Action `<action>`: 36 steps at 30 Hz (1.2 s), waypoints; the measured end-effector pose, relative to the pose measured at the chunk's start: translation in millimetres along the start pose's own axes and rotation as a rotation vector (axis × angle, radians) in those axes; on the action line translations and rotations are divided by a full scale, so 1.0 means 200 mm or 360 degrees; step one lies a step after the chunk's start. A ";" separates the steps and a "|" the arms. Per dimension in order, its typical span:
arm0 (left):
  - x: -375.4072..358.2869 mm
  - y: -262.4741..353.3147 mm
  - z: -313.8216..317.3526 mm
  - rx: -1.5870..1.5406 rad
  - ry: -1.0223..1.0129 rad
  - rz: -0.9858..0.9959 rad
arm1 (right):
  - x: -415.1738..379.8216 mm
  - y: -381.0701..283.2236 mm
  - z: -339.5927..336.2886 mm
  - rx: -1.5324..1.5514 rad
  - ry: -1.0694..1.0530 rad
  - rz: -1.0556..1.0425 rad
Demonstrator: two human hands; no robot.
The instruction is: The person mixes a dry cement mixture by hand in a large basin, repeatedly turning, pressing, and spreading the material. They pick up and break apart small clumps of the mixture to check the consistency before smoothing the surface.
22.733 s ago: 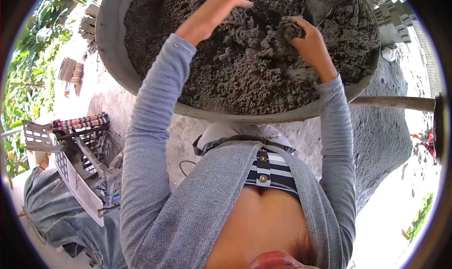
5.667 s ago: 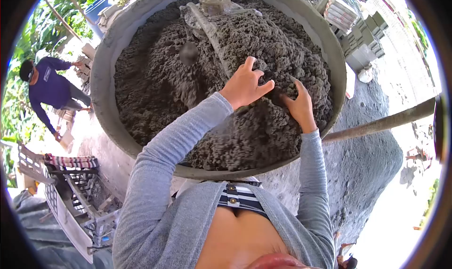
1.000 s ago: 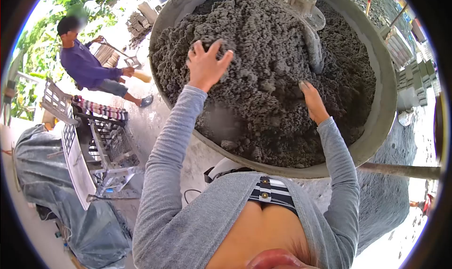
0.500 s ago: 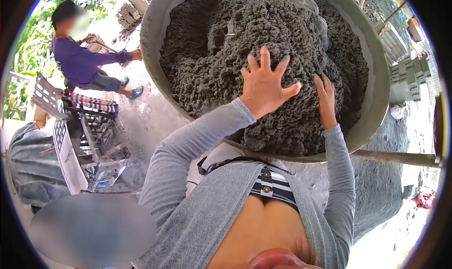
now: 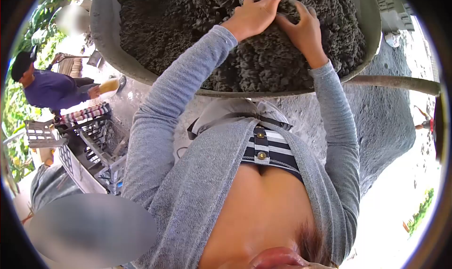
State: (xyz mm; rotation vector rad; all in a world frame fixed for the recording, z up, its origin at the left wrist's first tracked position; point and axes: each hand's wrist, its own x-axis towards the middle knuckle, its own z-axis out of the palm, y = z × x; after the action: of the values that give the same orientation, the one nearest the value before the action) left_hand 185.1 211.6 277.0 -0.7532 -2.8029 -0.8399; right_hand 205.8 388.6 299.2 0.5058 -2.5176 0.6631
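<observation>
A wide round metal pan (image 5: pixel 106 45) in front of me is heaped with crumbly grey cement mix (image 5: pixel 179 38). Over the near middle of the heap, my left hand (image 5: pixel 254 17) bends inward with its thumb side raised and its fingers apart. Some of its fingertips are hidden behind the hand. Close beside it, my right hand (image 5: pixel 305 31) curves over the mix, with a gap between thumb and forefinger. The two hands nearly meet at the fingertips. No tool shows in either hand.
A bar (image 5: pixel 391 82) runs out from the pan's right side. At the left a person in a purple top (image 5: pixel 56 90) holds a yellowish object (image 5: pixel 109 86). Plastic crates (image 5: pixel 101 151) stand below them. Grey blocks (image 5: pixel 393 5) are stacked at the upper right.
Both hands have come together from spread positions over the heap, and the left has turned inward. My view has tilted down, so the pan sits higher. The other person has bent forward.
</observation>
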 end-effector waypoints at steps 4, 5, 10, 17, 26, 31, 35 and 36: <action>-0.11 0.08 -0.35 -0.1854 -0.0696 -0.0877 | -0.08 0.04 0.08 0.0227 -0.0506 0.0010; -0.13 0.05 -0.38 -0.2041 -0.0717 -0.0967 | -0.08 0.04 0.07 0.0333 -0.0736 0.0071; -0.26 -0.08 -0.62 -0.1367 -0.0363 -0.0828 | 0.08 0.02 -0.11 0.0591 -0.0783 0.0093; -0.54 -0.62 -0.27 -0.0569 -0.1135 -0.0791 | 0.05 0.18 -0.02 0.0482 -0.1134 -0.0277; -0.64 -0.53 0.09 0.0175 -0.2642 -0.0733 | 0.00 0.05 0.04 0.0439 -0.1415 0.0312; -0.72 -0.72 0.25 0.0092 -0.2630 -0.0230 | -0.10 0.20 0.14 0.0261 -0.0950 -0.0142; -0.68 -0.68 0.26 0.0111 -0.2699 -0.0256 | -0.11 0.19 0.16 0.0208 -0.1131 0.0044; -0.67 -0.68 0.25 0.0032 -0.2653 -0.0416 | -0.10 0.18 0.15 0.0174 -0.1123 0.0035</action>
State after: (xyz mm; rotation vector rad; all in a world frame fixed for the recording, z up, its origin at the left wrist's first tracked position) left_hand 236.6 83.5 135.6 -1.6401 -4.3184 0.0032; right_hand 195.1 407.0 251.6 0.8758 -3.1505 0.7249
